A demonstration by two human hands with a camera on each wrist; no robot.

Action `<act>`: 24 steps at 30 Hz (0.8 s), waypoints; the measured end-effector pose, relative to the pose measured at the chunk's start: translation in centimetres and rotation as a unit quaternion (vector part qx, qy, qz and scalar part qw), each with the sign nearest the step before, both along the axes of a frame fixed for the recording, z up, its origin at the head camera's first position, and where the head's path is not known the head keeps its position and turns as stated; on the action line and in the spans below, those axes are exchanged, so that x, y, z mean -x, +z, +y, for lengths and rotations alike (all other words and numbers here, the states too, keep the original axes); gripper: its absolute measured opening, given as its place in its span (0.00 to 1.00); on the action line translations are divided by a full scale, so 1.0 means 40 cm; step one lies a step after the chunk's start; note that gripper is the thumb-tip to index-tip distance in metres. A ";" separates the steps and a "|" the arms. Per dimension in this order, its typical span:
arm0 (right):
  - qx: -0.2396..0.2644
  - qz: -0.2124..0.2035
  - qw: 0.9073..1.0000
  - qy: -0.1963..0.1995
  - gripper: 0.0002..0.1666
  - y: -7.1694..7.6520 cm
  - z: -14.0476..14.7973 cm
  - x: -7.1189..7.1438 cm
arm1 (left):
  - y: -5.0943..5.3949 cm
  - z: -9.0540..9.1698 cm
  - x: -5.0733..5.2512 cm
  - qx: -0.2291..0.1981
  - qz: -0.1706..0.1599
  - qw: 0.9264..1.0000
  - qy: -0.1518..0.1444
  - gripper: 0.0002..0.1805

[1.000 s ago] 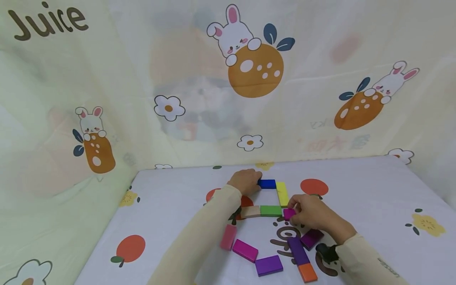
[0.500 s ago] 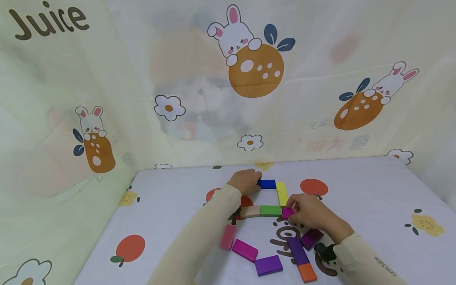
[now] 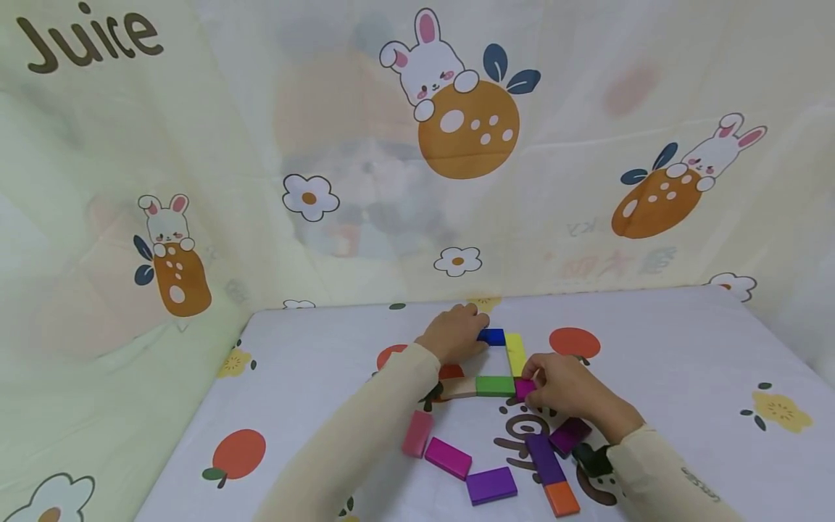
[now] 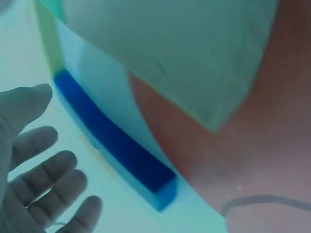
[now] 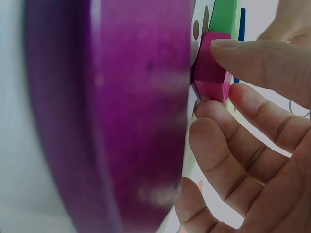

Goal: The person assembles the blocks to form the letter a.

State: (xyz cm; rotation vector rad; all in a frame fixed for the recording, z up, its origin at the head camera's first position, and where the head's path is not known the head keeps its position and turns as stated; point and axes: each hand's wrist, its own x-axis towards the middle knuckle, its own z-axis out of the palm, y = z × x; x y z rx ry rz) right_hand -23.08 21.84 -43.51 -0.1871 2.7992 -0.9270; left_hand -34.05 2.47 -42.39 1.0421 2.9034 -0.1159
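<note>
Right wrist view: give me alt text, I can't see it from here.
The right hand holds a magenta block by thumb and fingertips, next to a green block. A purple block, close to the camera, fills much of the left side; a sliver of a blue block shows past the green one.

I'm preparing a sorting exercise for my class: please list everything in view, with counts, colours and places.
Blocks: 2, blue block and yellow block, farthest back
Blocks: 3, tan block, green block and magenta block, middle row
Blocks: 3, dark purple block, violet block and orange block, nearer right
Blocks: 3, pink block, hot-pink block and purple block, nearer left
Tablecloth: 1, white with fruit prints, under blocks
Backdrop: 1, cream with printed rabbits, behind tablecloth
Sleeves: 2, cream, on both arms
Left hand: 1, bare, beside blue block
Right hand: 1, bare, pinching magenta block
</note>
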 end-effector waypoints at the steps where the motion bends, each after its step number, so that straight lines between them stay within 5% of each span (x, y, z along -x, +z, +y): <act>1: 0.001 0.003 1.000 0.002 0.16 0.000 0.000 0.000 | 0.005 -0.002 -0.010 -0.010 -0.007 1.000 -0.014 0.23; 8: 0.007 0.003 1.000 0.006 0.16 -0.002 0.001 0.004 | 0.005 -0.032 -0.085 -0.046 -0.130 0.989 -0.062 0.23; 15: -0.005 -0.011 1.000 -0.006 0.17 -0.001 -0.004 0.005 | -0.027 -0.045 -0.106 -0.029 -0.126 0.989 -0.075 0.19; 24: -0.003 -0.013 1.000 -0.003 0.18 0.002 -0.005 0.006 | -0.027 -0.051 -0.110 -0.038 -0.138 0.987 -0.068 0.17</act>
